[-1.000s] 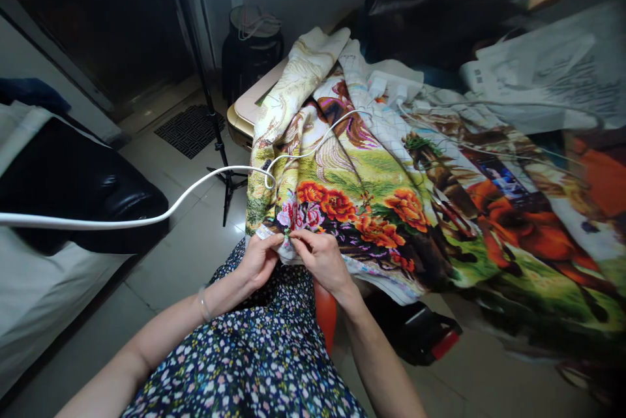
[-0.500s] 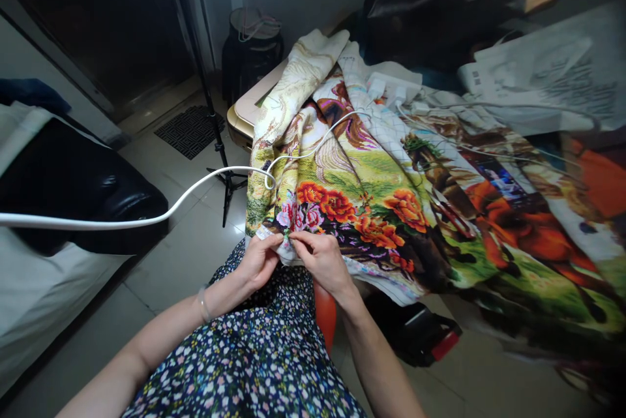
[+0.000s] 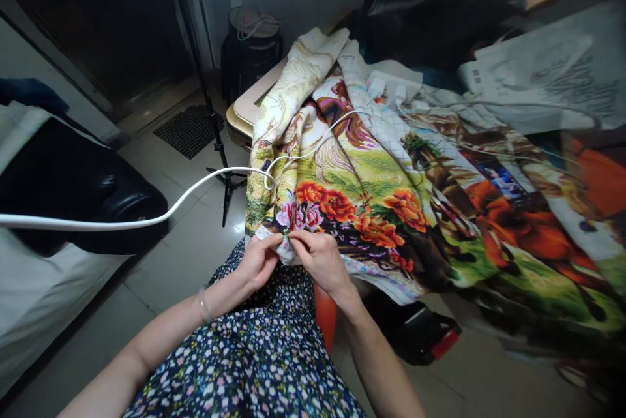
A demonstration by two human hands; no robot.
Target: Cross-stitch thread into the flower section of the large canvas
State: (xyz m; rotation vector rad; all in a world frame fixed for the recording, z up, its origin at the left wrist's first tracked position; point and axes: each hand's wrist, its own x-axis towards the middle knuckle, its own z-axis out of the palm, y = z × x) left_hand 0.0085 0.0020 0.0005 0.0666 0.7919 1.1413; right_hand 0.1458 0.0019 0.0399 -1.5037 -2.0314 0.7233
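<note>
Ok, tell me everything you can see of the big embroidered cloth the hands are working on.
The embroidered cloth is a large, soft fabric picture, lying in loose folds across a cluttered surface and hanging down toward the person's lap. It shows orange and pink flowers, green ground and brown horse-like figures; its upper folds are pale cream, and bare white gridded canvas shows along the edges. The left hand and right hand pinch its lower edge together near the pink flowers. A white cable trails across its upper left folds.

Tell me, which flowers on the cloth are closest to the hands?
The pink flowers, just above both hands' fingertips, left hand and right hand. The orange ones sit farther up and right.
</note>
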